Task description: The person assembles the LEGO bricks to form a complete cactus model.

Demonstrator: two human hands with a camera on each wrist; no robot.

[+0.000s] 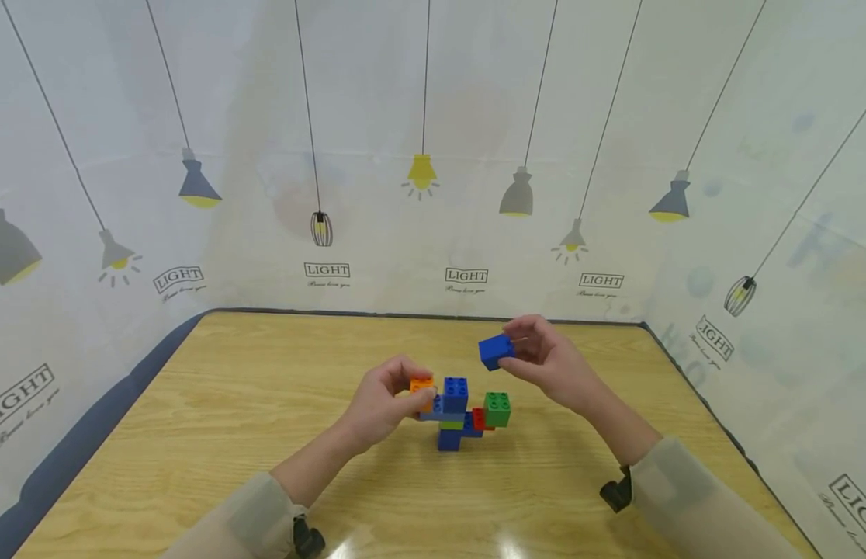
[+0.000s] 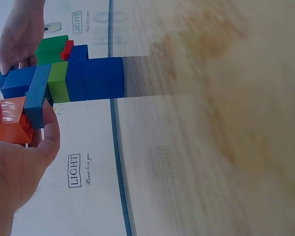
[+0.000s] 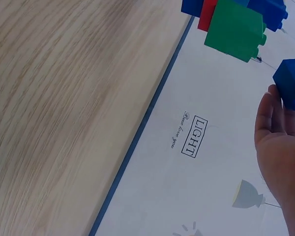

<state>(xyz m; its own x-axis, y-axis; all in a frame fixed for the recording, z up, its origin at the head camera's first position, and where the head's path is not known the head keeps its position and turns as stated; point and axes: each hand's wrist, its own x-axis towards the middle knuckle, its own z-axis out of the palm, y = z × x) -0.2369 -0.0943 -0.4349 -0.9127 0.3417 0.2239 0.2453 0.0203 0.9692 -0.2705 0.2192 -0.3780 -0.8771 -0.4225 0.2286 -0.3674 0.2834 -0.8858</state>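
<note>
A small stack of toy building bricks stands upright on the table, its base a dark blue brick (image 1: 448, 441). Above come a lime green brick (image 2: 59, 81) and a flat lighter blue brick (image 2: 38, 96), topped by an orange brick (image 1: 420, 385) on the left and a blue brick (image 1: 456, 394) beside it. A red brick (image 1: 479, 418) and a green brick (image 1: 498, 408) stick out to the right. My left hand (image 1: 387, 400) grips the stack at the orange brick. Up and right of the stack, my right hand (image 1: 552, 363) pinches a loose blue brick (image 1: 495, 352), its studs turned toward the palm.
The wooden table (image 1: 230, 404) reaches back to a pale wall covering (image 1: 377, 155) printed with hanging lamps. Dark edging (image 1: 77, 450) runs along the table's left side. Each sleeve has a black wrist device (image 1: 617, 491) at its cuff.
</note>
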